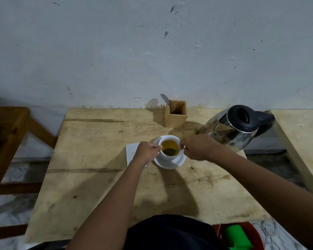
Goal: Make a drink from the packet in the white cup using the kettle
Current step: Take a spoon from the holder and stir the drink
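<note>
A pale wooden table [101, 186], stained and scuffed, stands against a chipped grey-white wall [116, 51]. Near its middle the cup [170, 147] sits on a white saucer [170, 162], filled with amber drink. The left hand [145, 152] closes on the cup's left rim, over a white paper [131, 150] lying beside the saucer. The right hand [197, 147] pinches a spoon [173, 150] whose bowl is dipped in the drink. The kettle [237, 127] stands just behind the right hand, lid shut. A wooden box [175, 116] sits by the wall. A wooden chair [9, 141] stands left; marbled floor [13, 210] shows below.
</note>
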